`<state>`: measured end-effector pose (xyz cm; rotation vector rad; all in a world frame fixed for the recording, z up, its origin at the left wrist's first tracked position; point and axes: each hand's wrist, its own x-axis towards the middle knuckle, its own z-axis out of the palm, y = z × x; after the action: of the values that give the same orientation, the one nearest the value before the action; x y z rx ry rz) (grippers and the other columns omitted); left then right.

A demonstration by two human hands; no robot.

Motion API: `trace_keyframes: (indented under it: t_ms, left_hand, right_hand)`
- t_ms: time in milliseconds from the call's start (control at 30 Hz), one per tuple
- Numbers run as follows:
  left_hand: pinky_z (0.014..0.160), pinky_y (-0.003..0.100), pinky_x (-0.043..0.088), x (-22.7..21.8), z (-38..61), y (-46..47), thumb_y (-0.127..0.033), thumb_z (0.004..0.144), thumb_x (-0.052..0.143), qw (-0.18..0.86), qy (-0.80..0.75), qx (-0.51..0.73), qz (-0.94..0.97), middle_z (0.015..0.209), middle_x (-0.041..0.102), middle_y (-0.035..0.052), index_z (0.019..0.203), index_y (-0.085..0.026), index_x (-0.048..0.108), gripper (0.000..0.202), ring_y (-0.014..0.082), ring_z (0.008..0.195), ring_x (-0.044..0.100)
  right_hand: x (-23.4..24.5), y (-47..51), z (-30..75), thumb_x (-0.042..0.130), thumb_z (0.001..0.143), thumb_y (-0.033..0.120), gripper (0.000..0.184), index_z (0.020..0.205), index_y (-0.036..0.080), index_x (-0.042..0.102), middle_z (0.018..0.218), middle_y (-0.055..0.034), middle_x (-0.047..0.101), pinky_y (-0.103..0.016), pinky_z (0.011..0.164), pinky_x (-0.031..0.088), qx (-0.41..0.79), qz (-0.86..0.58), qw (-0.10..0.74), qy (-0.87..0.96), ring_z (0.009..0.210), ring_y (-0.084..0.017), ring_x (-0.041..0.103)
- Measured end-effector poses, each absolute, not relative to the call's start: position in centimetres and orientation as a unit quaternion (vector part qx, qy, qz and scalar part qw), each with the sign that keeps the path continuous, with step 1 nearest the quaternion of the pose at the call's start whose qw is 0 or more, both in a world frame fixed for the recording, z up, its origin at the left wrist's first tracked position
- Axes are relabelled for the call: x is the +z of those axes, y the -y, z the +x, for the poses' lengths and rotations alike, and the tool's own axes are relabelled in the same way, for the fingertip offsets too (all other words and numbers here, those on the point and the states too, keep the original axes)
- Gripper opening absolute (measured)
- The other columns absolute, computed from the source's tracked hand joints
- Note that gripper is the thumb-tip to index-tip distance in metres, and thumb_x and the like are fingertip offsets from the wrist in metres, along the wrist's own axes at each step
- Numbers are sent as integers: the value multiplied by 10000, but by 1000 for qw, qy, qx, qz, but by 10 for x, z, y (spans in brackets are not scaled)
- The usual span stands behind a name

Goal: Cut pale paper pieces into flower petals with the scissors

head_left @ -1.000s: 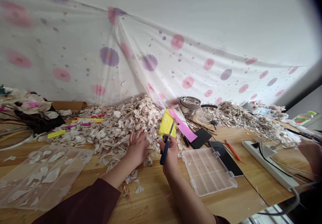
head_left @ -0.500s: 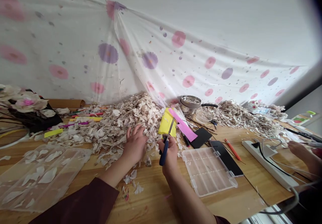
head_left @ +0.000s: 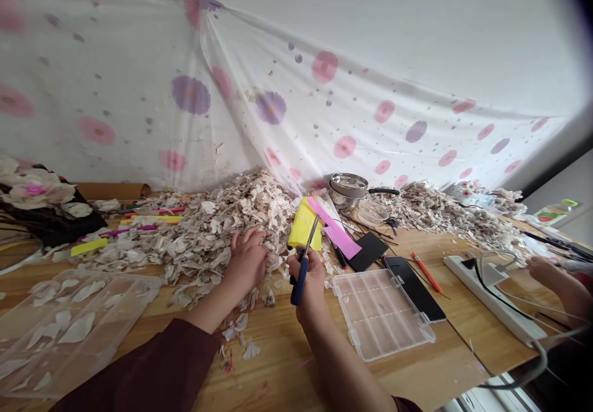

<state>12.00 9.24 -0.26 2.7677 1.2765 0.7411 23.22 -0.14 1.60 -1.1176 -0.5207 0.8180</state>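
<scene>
A heap of pale, dry, petal-like flakes [head_left: 227, 214] rises at the middle of the table. My left hand [head_left: 248, 260] rests on the near side of the heap, fingers a little apart and bent, with nothing visible in them. My right hand [head_left: 311, 279] grips a pair of scissors [head_left: 301, 276] by the dark blue handles, blades pointing up and away. Behind the blades lie a yellow packet [head_left: 299, 230] and a pink paper strip [head_left: 345, 239]. Loose flakes [head_left: 250, 349] are scattered on the wood between my forearms.
Clear divided plastic trays stand left [head_left: 111, 332] and right [head_left: 384, 313]. A black phone [head_left: 417, 291], orange pen [head_left: 426, 271] and white power strip [head_left: 493, 301] lie rightward. A steel pan [head_left: 347, 193] sits behind. Another person's hand [head_left: 556, 282] is at far right.
The view has shifted slightly, so most things appear a little farther left. My left hand's fingers are somewhat more drawn in on the heap. My right hand keeps its hold on the scissors.
</scene>
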Motion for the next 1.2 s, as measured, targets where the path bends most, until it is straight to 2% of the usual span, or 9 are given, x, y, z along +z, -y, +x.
trace_keyframes:
  t_ms: [100, 233, 400, 633, 833, 967, 1033, 1100, 1200]
  left_hand:
    - [1086, 591, 241, 4, 114, -92, -175, 784, 561, 1, -421, 248, 872, 1214, 665, 112, 716, -210, 729, 184, 335, 1283, 454]
    - [1109, 610, 190, 13, 105, -90, -103, 789, 508, -40, -441, 255, 860, 1281, 623, 134, 731, -196, 719, 237, 344, 1334, 396]
    - [1126, 600, 169, 17, 110, -78, -29, 694, 512, -59, -396, 217, 890, 1391, 541, 123, 923, -237, 730, 378, 326, 1381, 347]
    - [1141, 595, 138, 5, 128, -73, -125, 708, 565, 1, -392, 170, 904, 1410, 535, 161, 869, -200, 733, 245, 345, 1394, 342]
    - [1147, 584, 123, 6, 122, -80, -111, 749, 547, 32, -397, 194, 896, 1337, 598, 148, 686, -203, 726, 211, 341, 1388, 347]
    - [1096, 645, 194, 12, 114, -84, -184, 769, 585, 72, -423, 222, 875, 1300, 618, 136, 739, -206, 744, 164, 384, 1337, 393]
    - [1067, 608, 292, 18, 108, -84, -242, 788, 598, 98, -428, 233, 868, 1269, 638, 119, 767, -213, 744, 150, 374, 1299, 439]
    - [1025, 496, 404, 23, 102, -83, -305, 809, 593, 126, -418, 240, 867, 1221, 660, 99, 758, -213, 732, 175, 320, 1227, 520]
    - [964, 386, 473, 30, 93, -80, -357, 815, 569, 215, -389, 264, 856, 1159, 673, 96, 694, -197, 699, 239, 265, 1131, 596]
  right_hand:
    - [17, 2, 232, 706, 594, 269, 349, 908, 185, 579, 632, 74, 505, -212, 479, 271, 373, -508, 739, 239, 516, -82, 372]
    - [17, 2, 231, 692, 584, 265, 337, 890, 188, 573, 614, 78, 503, -213, 480, 270, 371, -507, 739, 244, 509, -83, 370]
    - [16, 2, 230, 703, 596, 285, 314, 864, 195, 566, 614, 74, 503, -218, 478, 276, 368, -513, 734, 249, 509, -88, 377]
    - [16, 1, 231, 701, 604, 305, 297, 853, 202, 577, 598, 73, 502, -224, 475, 283, 366, -522, 731, 246, 497, -96, 399]
    - [17, 2, 231, 704, 614, 290, 321, 896, 191, 586, 603, 77, 494, -215, 476, 276, 374, -519, 727, 249, 509, -91, 395]
    - [19, 4, 231, 695, 616, 283, 311, 890, 192, 580, 606, 80, 488, -210, 476, 277, 376, -517, 727, 251, 513, -87, 390]
    - [20, 4, 231, 701, 619, 281, 302, 881, 193, 579, 601, 79, 499, -209, 479, 287, 379, -518, 724, 254, 510, -89, 399]
    - [20, 4, 229, 725, 609, 280, 298, 859, 191, 588, 594, 73, 525, -213, 487, 311, 386, -518, 717, 261, 507, -93, 418]
    - [19, 3, 224, 782, 555, 265, 321, 813, 191, 606, 625, 47, 586, -232, 537, 392, 394, -516, 710, 271, 550, -116, 493]
